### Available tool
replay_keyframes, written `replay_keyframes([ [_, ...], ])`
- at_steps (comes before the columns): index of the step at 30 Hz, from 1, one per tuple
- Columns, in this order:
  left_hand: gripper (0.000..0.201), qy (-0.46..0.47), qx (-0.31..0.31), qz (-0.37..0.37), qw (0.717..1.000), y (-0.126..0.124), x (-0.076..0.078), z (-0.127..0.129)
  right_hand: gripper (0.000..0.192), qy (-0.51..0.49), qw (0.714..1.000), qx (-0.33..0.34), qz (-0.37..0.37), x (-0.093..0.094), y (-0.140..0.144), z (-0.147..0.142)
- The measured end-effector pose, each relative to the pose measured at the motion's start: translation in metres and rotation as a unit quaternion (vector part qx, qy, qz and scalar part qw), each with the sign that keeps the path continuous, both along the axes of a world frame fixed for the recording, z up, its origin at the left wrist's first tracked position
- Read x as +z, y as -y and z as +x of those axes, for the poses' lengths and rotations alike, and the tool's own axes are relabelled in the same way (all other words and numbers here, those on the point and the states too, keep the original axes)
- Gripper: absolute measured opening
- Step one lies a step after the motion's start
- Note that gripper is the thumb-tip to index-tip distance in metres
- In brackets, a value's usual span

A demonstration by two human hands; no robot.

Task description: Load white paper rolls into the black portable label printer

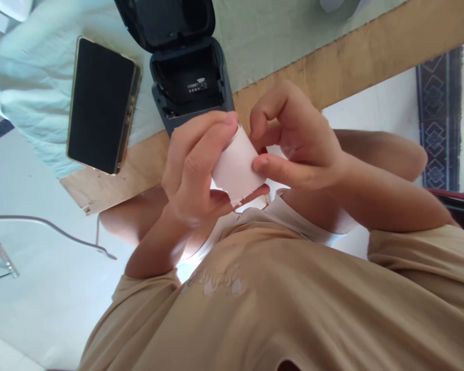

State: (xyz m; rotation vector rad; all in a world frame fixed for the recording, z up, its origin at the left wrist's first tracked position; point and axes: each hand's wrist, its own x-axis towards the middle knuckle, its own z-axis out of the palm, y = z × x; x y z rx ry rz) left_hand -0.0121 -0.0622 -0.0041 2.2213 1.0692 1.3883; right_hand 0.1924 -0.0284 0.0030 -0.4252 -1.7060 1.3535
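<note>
White paper roll (pixel 237 167) is held off the worktop (pixel 371 51), just on the near side of the printer (pixel 189 77), in front of the person's chest.

- Left hand (pixel 193 170): fingers (pixel 204 134) wrapped over the top of the roll, thumb underneath. Clamped on it.
- Right hand (pixel 294 139): thumb pressed flat on the roll's outer wrap, index finger curled in at the top edge. Also closed on the roll, but as a pinch, not a full grip.
- The roll's lower edge looks torn and ragged.
- Step in hand, my read: working the loose end of the roll, left holding it steady, right picking at it.
- The next move calls for a steady left grip and a fine fingertip pinch on the edge. The paper is thin and tears easily.
- The printer sits on the worktop with its lid tipped open and its bay showing dark.
- Phone (pixel 100 103): left of the printer, screen off, lying on pale cloth (pixel 31 82).
</note>
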Motion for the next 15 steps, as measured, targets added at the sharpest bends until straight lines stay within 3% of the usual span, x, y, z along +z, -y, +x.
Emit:
replay_keyframes([
  [2, 0.078, 0.005, 0.004, -0.004, 1.0, 0.001, 0.003, 0.002, 0.026, 0.016, 1.0, 0.016, -0.013, -0.001, 0.0, 0.001],
  [7, 0.074, 0.045, 0.009, -0.14, 0.989, 0.005, -0.001, 0.001, 0.03, 0.0, 0.998, 0.047, -0.042, -0.005, -0.001, -0.001],
  [12, 0.09, 0.077, 0.023, -0.048, 0.996, 0.009, -0.012, 0.004, 0.042, -0.02, 0.998, 0.037, -0.051, -0.011, -0.002, -0.006],
  [15, 0.08, 0.063, 0.03, -0.098, 0.993, 0.003, -0.012, 0.008, 0.044, -0.021, 0.997, 0.025, -0.066, -0.011, -0.001, -0.007],
])
